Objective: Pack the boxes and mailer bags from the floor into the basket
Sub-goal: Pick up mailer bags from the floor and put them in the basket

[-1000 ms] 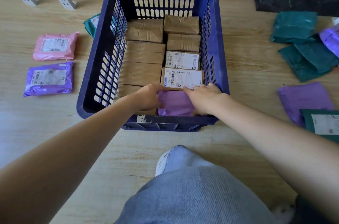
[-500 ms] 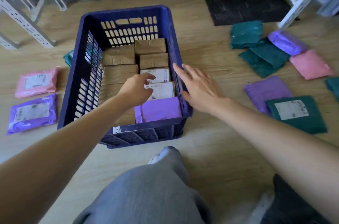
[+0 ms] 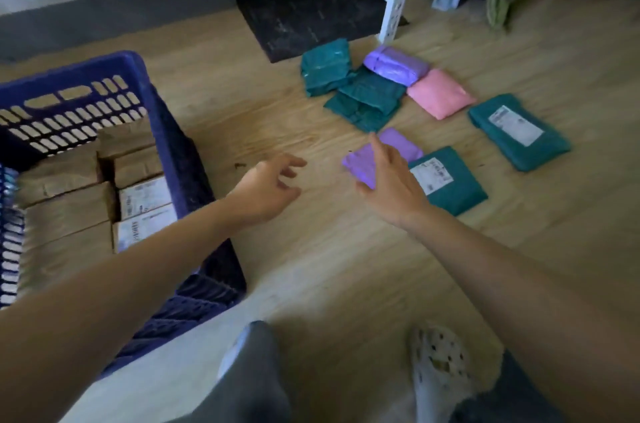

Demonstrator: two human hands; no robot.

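Right hand (image 3: pixel 391 180) flat-fingered over purple bag (image 3: pixel 358 163), gripping nothing. Left hand (image 3: pixel 266 190) loose, empty, at its 9 o'clock. Basket (image 3: pixel 104 67) farther at 9. Risk: slick bag may slip; teal bag (image 3: pixel 460 190) touching at 3 o'clock may drag along.

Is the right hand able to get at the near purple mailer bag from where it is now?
Probably yes: the right hand is open directly over the purple mailer, and nothing covers the bag's left end. The labelled teal bag lies beside it.

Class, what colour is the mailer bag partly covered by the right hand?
The mailer bag is purple; the head view shows it best.
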